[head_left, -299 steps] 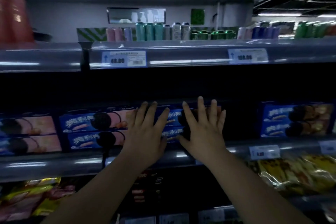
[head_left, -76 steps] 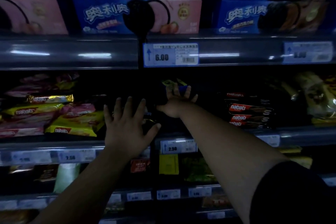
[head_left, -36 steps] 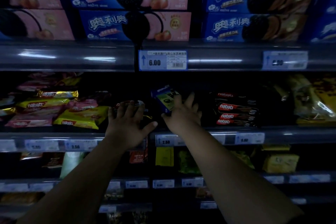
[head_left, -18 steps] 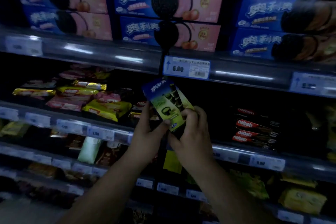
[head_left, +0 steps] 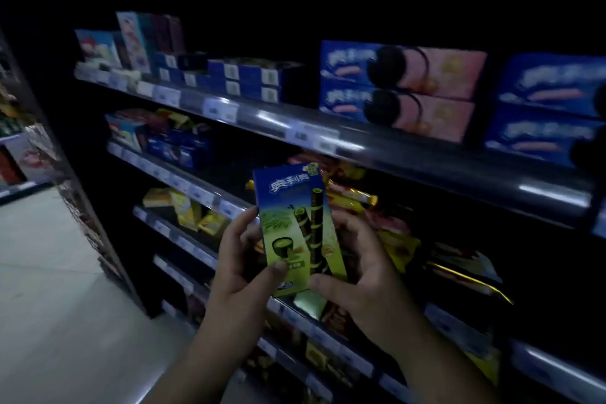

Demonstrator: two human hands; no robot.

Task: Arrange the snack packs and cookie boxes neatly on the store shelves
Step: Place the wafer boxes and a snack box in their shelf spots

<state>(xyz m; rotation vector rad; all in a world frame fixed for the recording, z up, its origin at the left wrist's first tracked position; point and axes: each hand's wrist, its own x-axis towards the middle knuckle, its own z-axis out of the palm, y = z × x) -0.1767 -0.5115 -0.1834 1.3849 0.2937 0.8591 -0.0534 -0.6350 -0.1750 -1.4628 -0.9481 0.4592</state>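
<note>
I hold a tall blue-and-green cookie box (head_left: pixel 296 226) upright in front of the shelves, its printed front facing me. My left hand (head_left: pixel 244 259) grips its left edge, thumb on the lower front. My right hand (head_left: pixel 360 267) grips the right edge and bottom corner. Pink-and-blue cookie boxes (head_left: pixel 401 85) sit stacked two high on the upper shelf to the right. Yellow and red snack packs (head_left: pixel 352 195) lie piled on the shelf right behind the held box.
More blue cookie boxes (head_left: pixel 551 108) stand at the far right. Small blue boxes (head_left: pixel 246 79) and upright cartons (head_left: pixel 131 39) fill the upper shelf's left end. Shelf rails with price tags (head_left: pixel 308 134) run diagonally. The pale aisle floor (head_left: pixel 49 272) opens to the left.
The view has swung left along the aisle. The box, earlier tilted, now stands upright and closer to me, still in both hands.
</note>
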